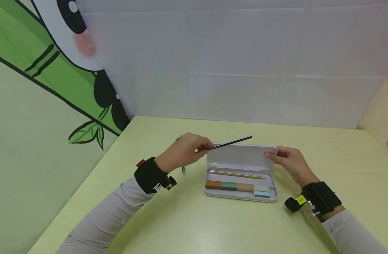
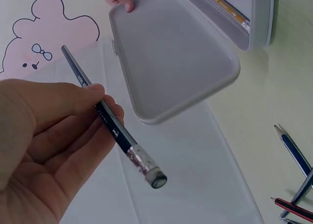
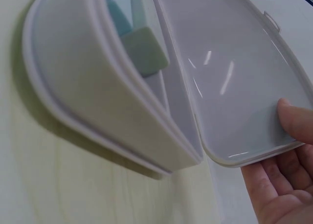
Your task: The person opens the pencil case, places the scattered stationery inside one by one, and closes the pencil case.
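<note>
dark pencil [image 2: 115, 125] pinched mid-shaft between left fingers [image 2: 68, 98]; right fingers [image 3: 299, 123] pinch the lid [image 3: 234, 97].

The worktop [image 1: 194, 225] is showing a smooth, faintly wood-grained surface with a soft sheen. In from its back edge, the case [image 1: 241, 198] is looking like smooth plastic, and the inside of its lid [image 3: 225, 48] is catching glossy streaks of light. The blocks [image 3: 144, 50] in the case are appearing smooth and matt. The held pencil [image 2: 108, 117] is showing a glossy painted barrel and a shiny, crimped metal ferrule [image 2: 141, 158]. Behind the back edge, the backdrop [image 1: 244, 53] is hanging like thin, creased cloth; the sleeves [image 1: 108, 211] are looking like matt cloth, the wrist straps [image 1: 149, 175] like matt fabric.
</note>
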A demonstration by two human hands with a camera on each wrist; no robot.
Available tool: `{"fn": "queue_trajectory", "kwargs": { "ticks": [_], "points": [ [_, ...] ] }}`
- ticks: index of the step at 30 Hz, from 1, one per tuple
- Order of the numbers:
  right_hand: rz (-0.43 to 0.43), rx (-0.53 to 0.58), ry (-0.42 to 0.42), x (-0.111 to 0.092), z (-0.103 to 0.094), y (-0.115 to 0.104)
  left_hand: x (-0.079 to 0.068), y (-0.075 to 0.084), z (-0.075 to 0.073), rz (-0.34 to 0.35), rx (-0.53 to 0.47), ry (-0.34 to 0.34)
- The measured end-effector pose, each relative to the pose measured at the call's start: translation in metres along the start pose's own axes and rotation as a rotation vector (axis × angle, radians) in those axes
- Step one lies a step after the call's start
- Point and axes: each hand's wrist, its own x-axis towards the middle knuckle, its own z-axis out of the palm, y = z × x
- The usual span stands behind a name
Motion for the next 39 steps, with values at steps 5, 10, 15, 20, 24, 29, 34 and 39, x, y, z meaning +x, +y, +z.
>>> {"fn": "queue_trajectory", "kwargs": {
  "ticks": [5,10,15,20,24,29,34,39],
  "points": [
    [-0.008,0.007,-0.003,-0.001,0.000,-0.001,0.003,0.006,0.008,0.013,-0.030,-0.055],
    [-0.009,0.000,-0.002,-0.001,0.000,0.000,0.009,0.010,0.020,0.016,-0.072,-0.100],
    [-0.017,0.006,-0.001,0.000,-0.002,0.002,0.018,0.013,0.034,0.039,-0.091,-0.128],
    [-0.029,0.024,-0.011,0.001,-0.003,0.003,0.025,0.014,0.047,0.068,-0.119,-0.152],
    [-0.012,0.019,-0.011,0.003,-0.004,0.002,0.029,0.014,0.053,0.085,-0.111,-0.151],
    [0.001,0.017,-0.005,-0.002,-0.003,0.003,0.029,0.018,0.058,0.091,-0.109,-0.169],
    [-0.003,0.025,-0.007,-0.008,-0.002,0.006,0.029,0.023,0.064,0.072,-0.096,-0.206],
    [0.000,0.034,0.004,-0.014,0.000,0.009,0.028,0.025,0.072,0.061,-0.063,-0.262]
  ]
}}
